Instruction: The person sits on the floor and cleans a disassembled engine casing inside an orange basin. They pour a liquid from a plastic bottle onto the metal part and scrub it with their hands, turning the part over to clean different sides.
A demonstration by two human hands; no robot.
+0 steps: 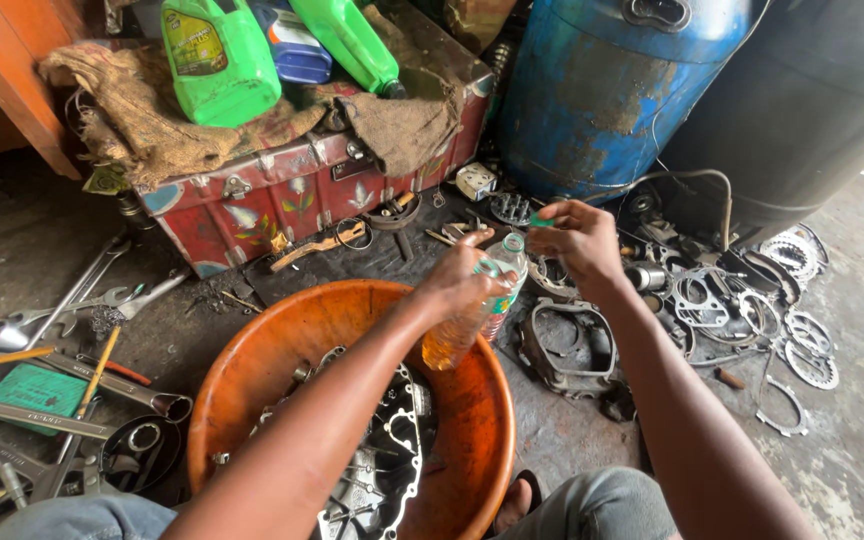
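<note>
Bottle (477, 312) sits over the 2 o'clock rim of the orange basin (252, 360), tilted, neck pointing up toward 1 o'clock. It's a clear plastic one with a bit of amber liquid pooled in the low end, so I'd guess light, thin-walled and squashy. In a greasy spot like this it's probably slick too. Best hold looks like the upper body just under the neck, where it's stiffer, and not too hard a squeeze since the top is open.

Left hand (457, 280) is doing about that: fingers (487, 268) curled shut around the upper part of the bottle, thumb side up. Firm wrap, no gap I can see.

Right hand (582, 245) is at 3 o'clock of the neck, just beside it. Its fingers are pinched nearly closed on a small green cap (542, 221), held a little above and to the right of the bottle mouth, not touching it.

Inside the basin lies a grey metal engine cover (377, 470), below the bottle at about 7 o'clock. On the floor at 3 o'clock of the basin is another dark casing (567, 350), with gaskets and sprockets (802, 350) farther right. Wrenches (62, 310) are spread out at 9 o'clock, and a red metal box (282, 195) with green jugs (217, 60) on top sits at 11 o'clock. Blue drum (602, 90) at 1 o'clock.
</note>
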